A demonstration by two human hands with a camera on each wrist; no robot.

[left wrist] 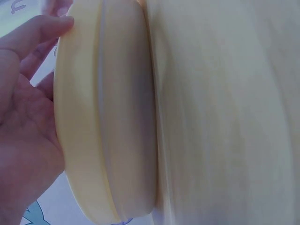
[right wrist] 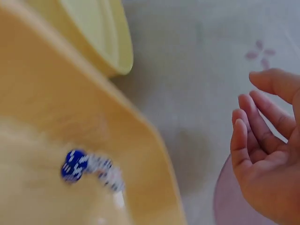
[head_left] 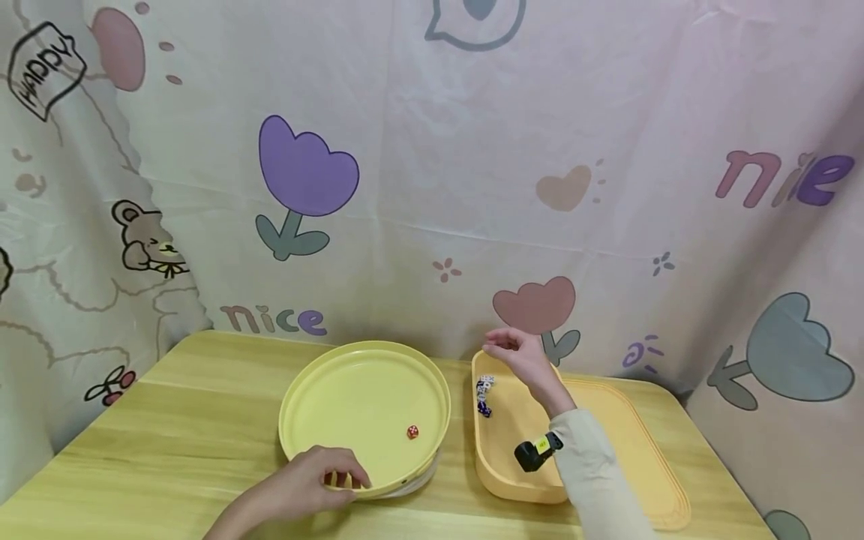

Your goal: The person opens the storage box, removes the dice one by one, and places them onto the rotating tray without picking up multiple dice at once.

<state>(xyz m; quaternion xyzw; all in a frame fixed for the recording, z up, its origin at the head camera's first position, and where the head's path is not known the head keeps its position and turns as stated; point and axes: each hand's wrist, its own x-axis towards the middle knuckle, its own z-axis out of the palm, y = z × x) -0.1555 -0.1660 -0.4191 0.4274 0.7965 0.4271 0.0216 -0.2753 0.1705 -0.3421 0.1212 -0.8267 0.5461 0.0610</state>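
Head view: a shallow yellow round tray (head_left: 344, 409) sits on a whitish base (head_left: 416, 482) on the wood-grain counter (head_left: 189, 420). Taking its face as a clock dial, one red die (head_left: 413, 432) with white pips lies inside between 3 and 4 o'clock, and the left hand (head_left: 310, 481) is at about 6 o'clock, thumb outside the rim and bent fingers over it, holding the edge in a narrow pinch. The right hand (head_left: 523, 361) is above the 12 o'clock end of a deep orange bin (head_left: 509, 491); its fingers are loosely bent, the thumb apart from them, and the right wrist view shows nothing in the palm.

The bin stands at 3 o'clock from the tray. Within it, near the wall at 10 o'clock, blue dice (right wrist: 72, 165) and white dice (right wrist: 108, 176) bunch together; blur makes their number uncertain. A flat orange lid (head_left: 637, 435) lies just beside the bin, at 3 o'clock.

The red die looks light, hard and sturdy, with smooth faces that could slip or roll; thumb and fingertip on two opposite sides would suit it best. The tray seems stiff plastic, light for its breadth, best steadied by the upright rim.
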